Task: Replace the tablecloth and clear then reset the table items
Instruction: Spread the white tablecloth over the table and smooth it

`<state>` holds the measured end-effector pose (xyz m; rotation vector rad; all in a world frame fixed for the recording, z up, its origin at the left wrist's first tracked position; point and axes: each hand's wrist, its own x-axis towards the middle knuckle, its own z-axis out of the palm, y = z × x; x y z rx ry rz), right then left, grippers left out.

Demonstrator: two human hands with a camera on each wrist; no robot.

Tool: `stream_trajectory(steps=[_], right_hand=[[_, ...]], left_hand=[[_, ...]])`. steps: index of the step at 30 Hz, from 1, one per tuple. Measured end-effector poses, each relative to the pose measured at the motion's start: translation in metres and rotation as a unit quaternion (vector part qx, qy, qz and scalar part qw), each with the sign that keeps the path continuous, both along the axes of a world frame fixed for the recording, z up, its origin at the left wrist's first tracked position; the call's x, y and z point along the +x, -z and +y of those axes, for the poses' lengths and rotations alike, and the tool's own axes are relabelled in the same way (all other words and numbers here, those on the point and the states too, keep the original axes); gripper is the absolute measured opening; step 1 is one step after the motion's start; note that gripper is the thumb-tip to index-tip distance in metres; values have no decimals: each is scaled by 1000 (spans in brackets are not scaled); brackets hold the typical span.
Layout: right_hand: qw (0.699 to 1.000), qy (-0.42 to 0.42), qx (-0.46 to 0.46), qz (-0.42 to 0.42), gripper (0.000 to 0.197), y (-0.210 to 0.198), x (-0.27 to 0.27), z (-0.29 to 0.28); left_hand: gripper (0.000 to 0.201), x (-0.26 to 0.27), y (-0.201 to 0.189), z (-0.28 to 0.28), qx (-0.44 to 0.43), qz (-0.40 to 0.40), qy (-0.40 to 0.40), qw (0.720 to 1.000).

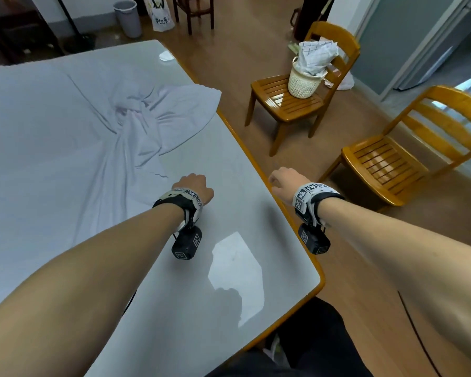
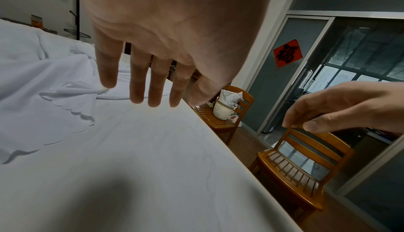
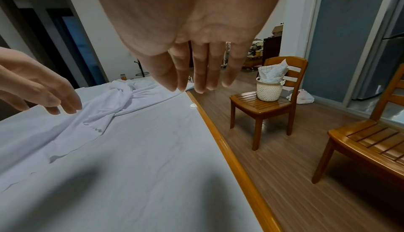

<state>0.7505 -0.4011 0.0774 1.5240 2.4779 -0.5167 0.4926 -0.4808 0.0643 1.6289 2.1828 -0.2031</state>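
white tablecloth (image 1: 65, 137), orange-brown chairs (image 1: 288, 102)

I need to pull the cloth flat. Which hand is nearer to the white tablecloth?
Left. The left hand hovers beside the white tablecloth edge; the right hand hangs past the table's wooden rim.

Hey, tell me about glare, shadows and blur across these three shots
Head view: bright window glare on the bare table, edges bowed by the wide lens. Left wrist view: the left hand looms large and soft, dark shadow beneath. Right wrist view: the right hand is smeared by blur; the tablecloth stays sharp.
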Motion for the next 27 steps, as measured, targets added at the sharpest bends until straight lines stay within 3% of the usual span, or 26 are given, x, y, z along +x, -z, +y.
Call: stream_trajectory(steps=[7, 15, 22, 27], right_hand=[[999, -48, -4, 19, 27, 17, 2, 57], [986, -160, -20, 45, 26, 47, 35, 154], [966, -254, -21, 27, 27, 27, 69, 219], [957, -286, -20, 31, 27, 15, 59, 249]], left_hand=[[40, 16, 8, 32, 3, 10, -53, 999], [43, 70, 27, 72, -25, 32, -183, 982], [41, 137, 21, 98, -43, 24, -262, 964], [41, 148, 4, 114, -32, 28, -298, 954]])
